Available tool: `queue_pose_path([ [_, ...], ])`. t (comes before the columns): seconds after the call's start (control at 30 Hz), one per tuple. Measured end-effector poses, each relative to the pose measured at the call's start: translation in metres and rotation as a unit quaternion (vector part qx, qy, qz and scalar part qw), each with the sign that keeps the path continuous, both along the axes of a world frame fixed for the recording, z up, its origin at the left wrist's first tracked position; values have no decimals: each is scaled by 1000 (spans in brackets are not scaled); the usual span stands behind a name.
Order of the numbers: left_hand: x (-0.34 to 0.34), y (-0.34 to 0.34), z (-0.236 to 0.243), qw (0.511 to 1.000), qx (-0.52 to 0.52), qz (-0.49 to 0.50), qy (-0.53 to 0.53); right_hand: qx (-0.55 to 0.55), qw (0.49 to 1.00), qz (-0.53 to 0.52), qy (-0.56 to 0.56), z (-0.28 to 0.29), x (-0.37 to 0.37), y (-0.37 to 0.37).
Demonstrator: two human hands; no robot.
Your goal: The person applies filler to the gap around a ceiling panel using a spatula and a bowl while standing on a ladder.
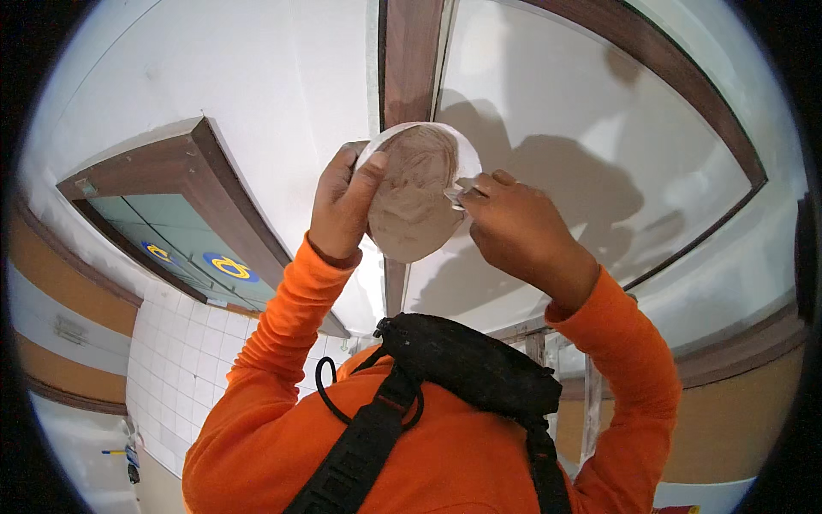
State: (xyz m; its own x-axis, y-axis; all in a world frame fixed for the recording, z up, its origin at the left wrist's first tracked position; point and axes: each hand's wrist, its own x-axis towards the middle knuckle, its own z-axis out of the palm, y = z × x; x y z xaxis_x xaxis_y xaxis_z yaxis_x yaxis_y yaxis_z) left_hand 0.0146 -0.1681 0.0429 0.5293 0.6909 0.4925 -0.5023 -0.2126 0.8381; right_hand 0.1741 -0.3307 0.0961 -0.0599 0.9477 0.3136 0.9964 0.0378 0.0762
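A round pale container (409, 193) with greyish-brown paste across its inside is held up in front of a wood-framed white panel. My left hand (341, 206) grips its left side, with the thumb on the face. My right hand (518, 227) is closed on a small metal scraper (454, 196), which touches the paste at the container's right edge. Most of the scraper is hidden by my fingers.
A white wall (282, 68) and the brown-framed panel (599, 94) stand ahead. A framed glass door (180, 240) is at left, above a white tiled floor (171, 360). Part of a ladder (591, 403) shows below me at right.
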Motion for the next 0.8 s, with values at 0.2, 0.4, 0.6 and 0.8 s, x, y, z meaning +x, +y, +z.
queue_pose_path([
  [0.2,17,-10,-7,998,47,33,-13,-97,991,-20,94,-37,2,6],
  [0.4,23,-17,-8,999,-7,41,-19,-13,939,19,343,-46,5,2],
  [0.6,32,-19,-20,998,-31,45,7,-103,873,47,474,-53,26,13],
  [0.8,29,0,-39,999,-25,36,-21,124,873,175,438,-88,56,0],
])
